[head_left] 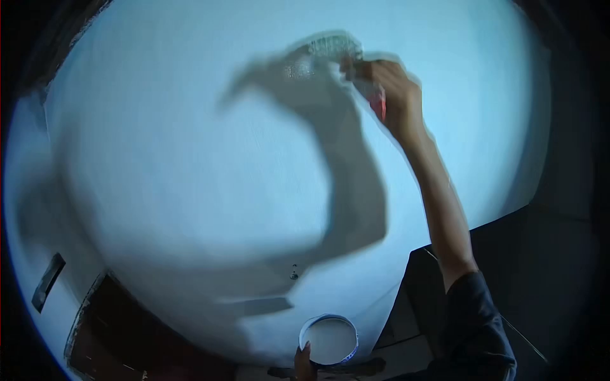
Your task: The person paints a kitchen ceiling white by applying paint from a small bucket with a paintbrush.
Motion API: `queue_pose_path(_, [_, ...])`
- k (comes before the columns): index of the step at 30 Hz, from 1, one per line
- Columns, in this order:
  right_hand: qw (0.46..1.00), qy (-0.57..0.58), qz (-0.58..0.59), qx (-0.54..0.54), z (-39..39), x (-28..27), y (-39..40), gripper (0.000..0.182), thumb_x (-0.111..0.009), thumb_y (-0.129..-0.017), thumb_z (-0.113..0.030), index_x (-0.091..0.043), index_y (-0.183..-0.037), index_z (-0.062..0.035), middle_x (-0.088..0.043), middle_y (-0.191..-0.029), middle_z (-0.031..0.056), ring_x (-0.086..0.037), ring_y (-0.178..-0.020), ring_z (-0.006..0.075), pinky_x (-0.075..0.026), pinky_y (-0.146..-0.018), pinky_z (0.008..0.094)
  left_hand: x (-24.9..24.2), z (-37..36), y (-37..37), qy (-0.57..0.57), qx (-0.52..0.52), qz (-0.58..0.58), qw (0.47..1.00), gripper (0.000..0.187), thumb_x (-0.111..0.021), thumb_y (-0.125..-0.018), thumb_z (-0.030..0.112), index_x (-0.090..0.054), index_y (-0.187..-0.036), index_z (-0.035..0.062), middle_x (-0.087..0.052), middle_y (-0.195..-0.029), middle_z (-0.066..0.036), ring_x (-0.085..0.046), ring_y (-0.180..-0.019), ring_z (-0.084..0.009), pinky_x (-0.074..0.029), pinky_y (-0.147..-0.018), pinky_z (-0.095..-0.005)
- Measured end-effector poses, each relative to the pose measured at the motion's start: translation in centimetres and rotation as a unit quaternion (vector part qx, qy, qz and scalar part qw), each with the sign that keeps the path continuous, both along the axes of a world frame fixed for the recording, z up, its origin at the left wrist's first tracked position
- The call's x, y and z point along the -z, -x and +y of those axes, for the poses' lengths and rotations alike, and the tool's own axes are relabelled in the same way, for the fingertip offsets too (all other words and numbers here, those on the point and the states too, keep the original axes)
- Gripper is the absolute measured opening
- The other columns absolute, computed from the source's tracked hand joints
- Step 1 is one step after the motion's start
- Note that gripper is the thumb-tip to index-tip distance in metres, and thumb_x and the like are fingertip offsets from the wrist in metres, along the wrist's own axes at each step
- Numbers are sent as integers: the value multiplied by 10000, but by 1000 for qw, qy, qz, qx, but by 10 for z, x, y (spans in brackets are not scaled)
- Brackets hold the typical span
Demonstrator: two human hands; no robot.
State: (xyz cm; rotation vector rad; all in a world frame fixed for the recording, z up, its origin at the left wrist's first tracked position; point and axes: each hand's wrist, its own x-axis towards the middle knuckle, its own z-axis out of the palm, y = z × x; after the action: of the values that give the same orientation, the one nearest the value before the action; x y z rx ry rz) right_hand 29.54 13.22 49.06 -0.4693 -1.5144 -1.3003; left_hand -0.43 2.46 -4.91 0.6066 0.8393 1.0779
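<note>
My right hand (pixel 397 89) is raised against a pale wall (pixel 210 178), its fingers closed round a paintbrush (pixel 335 47). The wide bristle end lies along the wall to the left of the fingers, and a bit of red shows at the palm. Motion slightly blurs both hand and brush. At the bottom of the view, my left hand (pixel 305 363) grips the side of a round paint bucket (pixel 356 343), with its thumb at the rim. White paint fills the inside of the bucket. The rest of the left hand is out of sight.
A large shadow of my arm and brush falls across the wall. Low on it is a small dark fitting (pixel 293 275). At left are a dark slot-like plate (pixel 48 283) and a dark reddish-brown panel (pixel 127 330). Dark floor (pixel 502 267) shows at right.
</note>
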Motion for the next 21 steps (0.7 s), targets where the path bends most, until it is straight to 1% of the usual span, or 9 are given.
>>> queue_pose_path(6, [965,250,-46,-70,-55,183,3,238,-741,-710,-116,-677,-939,-129,-680,-1070,9,-646,-1014,175,-485,-899,373,39,0,-19,4,-57,69,996,533,-560,-938,366,-463,-1319,7,-583,-1109,-184,-607,-902,-328,-508,-672,-444])
queue_pose_path(9, [886,430,-1,-175,-74,195,-7,236,-717,-730,6,-665,-938,-92,-690,-1013,49,-656,-923,235,-504,-843,374,46,-2,-23,-15,-71,60,996,506,-567,-939,313,-465,-1322,-2,-579,-1131,-193,-598,-961,-342,-504,-758,-450])
queue_pose_path(12, [863,478,98,-133,-76,159,-18,235,-629,-725,113,-642,-910,-32,-669,-929,112,-634,-843,316,-505,-774,364,72,-3,-14,-23,-65,60,996,491,-572,-940,277,-466,-1325,-8,-576,-1145,-199,-592,-1000,-352,-501,-815,-453])
queue_pose_path(13, [883,441,106,-122,-77,134,-16,222,-635,-723,109,-634,-902,-23,-660,-902,130,-634,-851,336,-506,-756,366,97,1,2,-239,-38,357,902,470,-565,-939,213,-462,-1337,-16,-572,-1167,-204,-579,-1030,-357,-476,-872,-455])
queue_pose_path(14, [916,362,84,-152,-69,108,-18,231,-649,-718,103,-636,-913,-20,-665,-911,133,-643,-873,333,-506,-763,371,112,3,9,-422,-5,601,679,456,-558,-939,148,-458,-1350,-23,-569,-1189,-209,-565,-1061,-362,-452,-930,-457])
queue_pose_path(18, [994,34,18,-100,-43,-50,-18,104,-649,-815,-3,-698,-902,-32,-706,-824,98,-686,-808,235,-540,-678,362,95,5,-4,-420,-24,471,776,433,-503,-952,83,-450,-1365,-32,-574,-1197,-218,-548,-1088,-390,-425,-973,-467])
queue_pose_path(19, [998,49,41,-8,-42,-78,-21,156,-680,-857,-55,-670,-1012,-56,-709,-996,81,-681,-906,221,-532,-822,388,64,-1,-11,-347,-24,416,840,442,-517,-942,135,-452,-1349,-25,-579,-1166,-205,-569,-1049,-372,-456,-896,-455])
queue_pose_path(20, [991,37,76,-108,-45,-109,-15,126,-576,-848,13,-653,-947,-2,-676,-870,176,-671,-791,298,-500,-685,380,22,-11,-18,-271,-25,354,895,455,-531,-932,186,-454,-1332,-18,-585,-1135,-192,-591,-1010,-353,-487,-819,-443])
queue_pose_path(21, [988,30,84,-125,-40,-127,-13,133,-593,-851,13,-660,-965,2,-694,-919,174,-680,-827,249,-508,-719,372,-21,-18,-25,-191,-27,290,938,473,-545,-922,237,-457,-1315,-11,-590,-1104,-179,-613,-971,-334,-518,-742,-432])
